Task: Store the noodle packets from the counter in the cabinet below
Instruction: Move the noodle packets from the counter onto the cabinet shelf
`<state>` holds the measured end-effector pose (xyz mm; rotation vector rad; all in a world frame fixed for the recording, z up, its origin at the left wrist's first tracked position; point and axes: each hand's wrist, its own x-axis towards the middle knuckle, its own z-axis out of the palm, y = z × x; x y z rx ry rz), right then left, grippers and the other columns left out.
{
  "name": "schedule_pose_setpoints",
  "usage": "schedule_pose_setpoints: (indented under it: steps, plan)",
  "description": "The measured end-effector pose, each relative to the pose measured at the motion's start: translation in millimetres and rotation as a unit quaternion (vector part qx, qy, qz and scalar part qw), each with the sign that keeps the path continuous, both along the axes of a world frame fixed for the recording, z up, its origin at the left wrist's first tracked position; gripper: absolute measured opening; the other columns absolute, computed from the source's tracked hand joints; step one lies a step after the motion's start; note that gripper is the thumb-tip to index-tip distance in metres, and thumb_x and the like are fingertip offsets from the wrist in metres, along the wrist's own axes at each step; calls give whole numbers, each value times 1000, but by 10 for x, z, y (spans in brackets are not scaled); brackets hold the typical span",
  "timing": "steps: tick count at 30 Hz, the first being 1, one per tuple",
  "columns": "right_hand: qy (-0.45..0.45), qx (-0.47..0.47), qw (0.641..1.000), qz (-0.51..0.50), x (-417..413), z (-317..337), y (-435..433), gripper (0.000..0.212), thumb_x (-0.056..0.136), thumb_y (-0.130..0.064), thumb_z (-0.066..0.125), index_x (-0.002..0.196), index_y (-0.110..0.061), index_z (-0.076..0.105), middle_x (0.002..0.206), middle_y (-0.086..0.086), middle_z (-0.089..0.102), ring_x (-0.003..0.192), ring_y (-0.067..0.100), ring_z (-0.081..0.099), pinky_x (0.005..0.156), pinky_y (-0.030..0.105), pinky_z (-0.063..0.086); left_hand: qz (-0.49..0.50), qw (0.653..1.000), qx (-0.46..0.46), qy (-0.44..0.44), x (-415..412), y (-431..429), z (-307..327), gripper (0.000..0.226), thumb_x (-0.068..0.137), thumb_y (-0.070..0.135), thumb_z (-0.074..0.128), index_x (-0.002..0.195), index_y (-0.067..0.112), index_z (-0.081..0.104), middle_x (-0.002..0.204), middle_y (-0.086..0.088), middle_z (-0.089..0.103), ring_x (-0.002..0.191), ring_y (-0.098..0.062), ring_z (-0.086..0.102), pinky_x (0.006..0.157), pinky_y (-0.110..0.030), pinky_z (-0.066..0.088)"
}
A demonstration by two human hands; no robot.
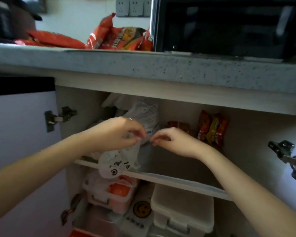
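Red and orange noodle packets (120, 40) lie on the grey counter (143, 65), left of the black microwave. More flat red packets (55, 39) lie further left. In the open cabinet below, noodle packets (212, 129) stand at the back of the upper shelf (178, 182), and another packet (179, 125) lies behind my right hand. My left hand (116, 134) pinches a white plastic bag (118, 161) that hangs over the shelf edge. My right hand (173, 141) hovers beside it with curled fingers, holding nothing.
A black microwave (229, 26) stands on the counter at the right. The cabinet doors (20, 134) are swung open, hinges (287, 158) showing. The lower compartment holds a white lidded box (183, 207), an orange-lidded container (113, 192) and other bags.
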<state>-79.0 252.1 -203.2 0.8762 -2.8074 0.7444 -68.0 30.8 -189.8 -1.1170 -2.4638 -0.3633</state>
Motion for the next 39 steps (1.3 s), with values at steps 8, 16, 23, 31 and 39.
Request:
schedule_pose_setpoints:
  steps: [8,16,23,31,39]
  plan:
    - [320,-58,934,148,562,1178,-1137,17,92,-20,52,96,-23,68,93,-13,67,85,2,59,72,26,50,59,914,378,137,232,-890,1366,12,82,18,53,81,21,65,66,2,69,62,-15,66,69,-36,58]
    - [255,27,965,-50,-261,2145,-1565,38,91,-28,54,128,-19,49,129,8,48,110,20,52,96,32,44,342,909,236,-26,-648,-1379,1793,51,64,48,69,105,18,68,105,-5,69,100,-24,62,88,-35,50]
    - [384,268,876,-112,-1017,2480,-1943,96,81,3,55,147,-44,3,158,10,-10,145,37,1,110,58,26,427,871,242,4,-794,-1436,1737,62,77,43,63,127,10,47,126,-14,53,115,-33,50,90,-41,44]
    - [410,304,856,-82,-1463,2474,-2099,49,86,1,49,130,-22,45,130,9,51,124,32,43,85,47,49,393,892,223,-18,-771,-1404,1773,36,79,33,63,109,15,57,113,-8,58,107,-28,54,83,-33,43]
    - [351,27,935,52,-1326,2541,-2059,30,92,-10,57,121,-16,53,121,6,59,108,22,56,91,35,46,372,897,211,108,-796,-1387,1763,105,69,44,76,147,22,9,156,-5,-1,146,-25,-5,116,-51,7]
